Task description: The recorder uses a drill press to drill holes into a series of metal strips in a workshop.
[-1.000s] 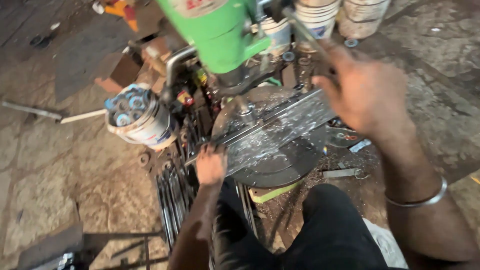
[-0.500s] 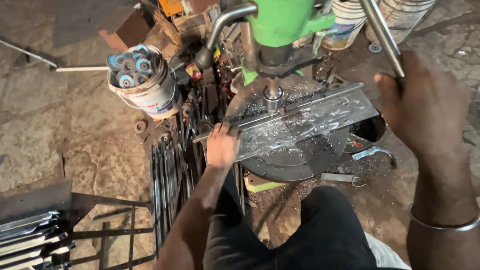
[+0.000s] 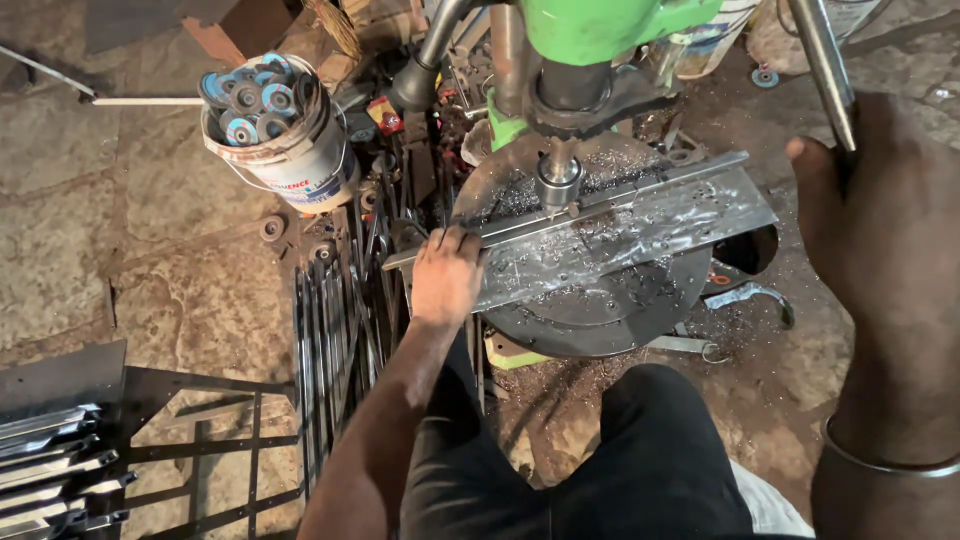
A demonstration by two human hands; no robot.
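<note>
Fingers [image 3: 455, 245] of the left hand [image 3: 447, 280] are spread flat and pressing down on the left end of the metal strip [image 3: 620, 235], pinning it rather than wrapping around it. The right hand [image 3: 880, 230] is closed around the feed lever [image 3: 822, 60] up at the right edge of view, thumb hooked over the rod.

The strip lies slantwise across the round drill table [image 3: 600, 310], left end low, right end poking past the table's right edge. It's covered in shiny swarf, and it looks like there are a few holes already in it, though that's hard to say for sure. The chuck [image 3: 558, 180] sits right down at the strip's upper edge; I can't tell if the bit is actually in the metal.

So I'd call this mid-drilling, one hole in a row. Next move needs steady pull on the lever and firm downward pressure from the left hand so the strip doesn't spin or climb the bit. A bucket [image 3: 275, 135] of discs stands on the floor at far left.
</note>
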